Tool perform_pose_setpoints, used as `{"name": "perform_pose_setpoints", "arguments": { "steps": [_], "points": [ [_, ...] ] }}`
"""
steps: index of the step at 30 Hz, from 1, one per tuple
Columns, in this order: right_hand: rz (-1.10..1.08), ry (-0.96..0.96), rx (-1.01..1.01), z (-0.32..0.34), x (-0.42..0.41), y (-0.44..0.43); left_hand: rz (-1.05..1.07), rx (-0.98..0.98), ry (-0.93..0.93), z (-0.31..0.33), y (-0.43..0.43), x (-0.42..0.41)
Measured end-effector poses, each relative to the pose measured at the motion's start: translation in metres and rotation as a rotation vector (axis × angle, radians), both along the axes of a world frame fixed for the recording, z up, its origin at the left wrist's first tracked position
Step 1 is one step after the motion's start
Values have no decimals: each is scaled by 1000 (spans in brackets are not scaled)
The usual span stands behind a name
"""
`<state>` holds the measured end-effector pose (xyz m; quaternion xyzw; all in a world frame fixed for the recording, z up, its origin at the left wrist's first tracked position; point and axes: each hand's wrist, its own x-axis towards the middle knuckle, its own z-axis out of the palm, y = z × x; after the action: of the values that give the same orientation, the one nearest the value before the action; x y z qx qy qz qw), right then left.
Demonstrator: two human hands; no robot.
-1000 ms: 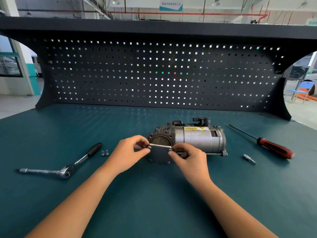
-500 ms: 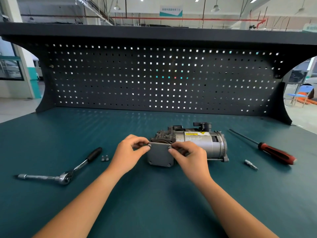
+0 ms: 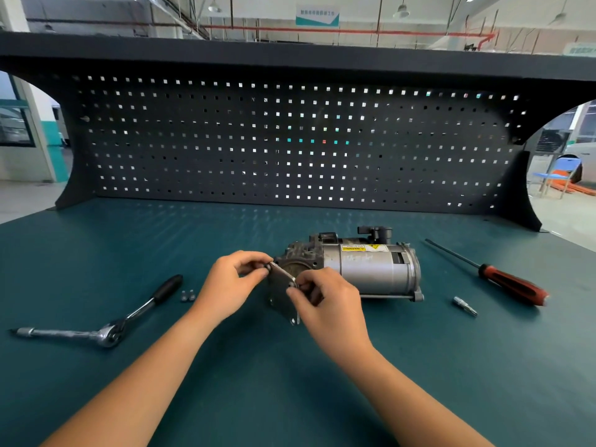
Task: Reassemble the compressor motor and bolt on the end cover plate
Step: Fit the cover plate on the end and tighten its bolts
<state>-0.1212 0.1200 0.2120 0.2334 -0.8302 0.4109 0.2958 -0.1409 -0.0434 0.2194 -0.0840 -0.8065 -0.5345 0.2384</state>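
The compressor motor [image 3: 371,269], a silver cylinder with a dark cast housing at its left end and a yellow warning label, lies on its side on the green bench. A grey square end cover plate [image 3: 281,293] stands against the housing's open face, swung out at an angle. My left hand [image 3: 229,285] pinches a bolt at the plate's upper left corner. My right hand [image 3: 325,298] pinches a bolt at the plate's upper right corner and hides part of the housing. Two small loose bolts [image 3: 187,295] lie to the left.
A ratchet wrench [image 3: 100,327] with a black grip lies at the left. At the right are a red-handled screwdriver [image 3: 496,279] and a small metal bit [image 3: 465,305]. A black pegboard [image 3: 290,140] closes the back of the bench.
The cover plate was flat over the housing face; now it is turned, its right edge swung toward me. Both hands stayed on its upper corners. The camera view has tilted up slightly.
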Motion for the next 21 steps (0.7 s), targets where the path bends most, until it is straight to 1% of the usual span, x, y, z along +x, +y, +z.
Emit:
{"name": "perform_pose_setpoints", "arguments": {
  "steps": [7, 15, 21],
  "points": [
    [-40, 24, -4, 0, 2, -2, -8, 39, -22, -4, -1, -1],
    [-38, 31, 15, 1, 3, -4, 17, -13, 16, -3, -3, -1],
    [-15, 25, 1, 2, 5, -5, 2, 41, 18, -6, -2, -2]
  ]
}}
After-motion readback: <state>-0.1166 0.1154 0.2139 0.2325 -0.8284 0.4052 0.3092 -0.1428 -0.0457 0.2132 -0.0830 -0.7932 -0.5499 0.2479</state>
